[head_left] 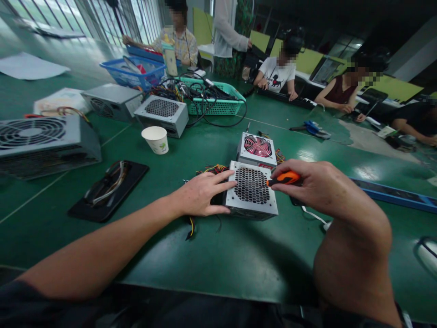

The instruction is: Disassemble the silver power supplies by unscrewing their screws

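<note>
A grey computer power supply [251, 191] with a honeycomb grille lies on the green table in front of me. My left hand [201, 193] rests flat against its left side, fingers stretched out over the near corner. My right hand [316, 184] is closed round an orange-handled screwdriver [285, 178], whose tip points at the grille's right edge. Coloured wires [213, 169] stick out behind the unit.
A second power supply with a red fan [257, 148] stands just behind. To the left are a paper cup [155, 139], a black tray with cables [109, 189], more power supplies [41, 141], and green [218, 102] and blue baskets [134, 73]. Several people sit across the table.
</note>
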`<state>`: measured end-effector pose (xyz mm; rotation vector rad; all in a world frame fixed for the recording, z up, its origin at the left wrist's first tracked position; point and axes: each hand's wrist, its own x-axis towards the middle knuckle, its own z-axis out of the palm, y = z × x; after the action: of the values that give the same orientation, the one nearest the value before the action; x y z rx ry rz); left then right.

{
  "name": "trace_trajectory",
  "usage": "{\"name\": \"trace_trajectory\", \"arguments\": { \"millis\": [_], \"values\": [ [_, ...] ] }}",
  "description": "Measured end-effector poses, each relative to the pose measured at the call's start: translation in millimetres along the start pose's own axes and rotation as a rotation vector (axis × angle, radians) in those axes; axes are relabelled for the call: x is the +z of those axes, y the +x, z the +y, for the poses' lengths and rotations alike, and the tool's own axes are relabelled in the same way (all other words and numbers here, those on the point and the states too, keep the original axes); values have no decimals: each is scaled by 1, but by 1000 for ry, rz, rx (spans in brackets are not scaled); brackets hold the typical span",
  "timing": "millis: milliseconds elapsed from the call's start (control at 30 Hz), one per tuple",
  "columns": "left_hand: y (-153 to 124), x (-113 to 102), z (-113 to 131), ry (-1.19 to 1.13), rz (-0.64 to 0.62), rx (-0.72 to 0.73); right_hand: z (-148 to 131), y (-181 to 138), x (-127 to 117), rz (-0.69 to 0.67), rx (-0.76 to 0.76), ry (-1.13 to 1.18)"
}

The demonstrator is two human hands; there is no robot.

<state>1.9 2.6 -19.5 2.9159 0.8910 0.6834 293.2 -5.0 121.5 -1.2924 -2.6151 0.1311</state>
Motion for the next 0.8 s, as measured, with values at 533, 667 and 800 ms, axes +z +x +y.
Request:
{"name": "trace_trajectory", "arguments": {
  "millis": [533,667,800],
  "values": [
    [0,1,0,-16,-5,-11,10,-32,31,296,190,161],
    [0,1,0,-21,-9,-4,4,-31,34,329,185,110],
    [0,1,0,-29,-14,-7,3,-32,38,370,196,132]
  ]
}}
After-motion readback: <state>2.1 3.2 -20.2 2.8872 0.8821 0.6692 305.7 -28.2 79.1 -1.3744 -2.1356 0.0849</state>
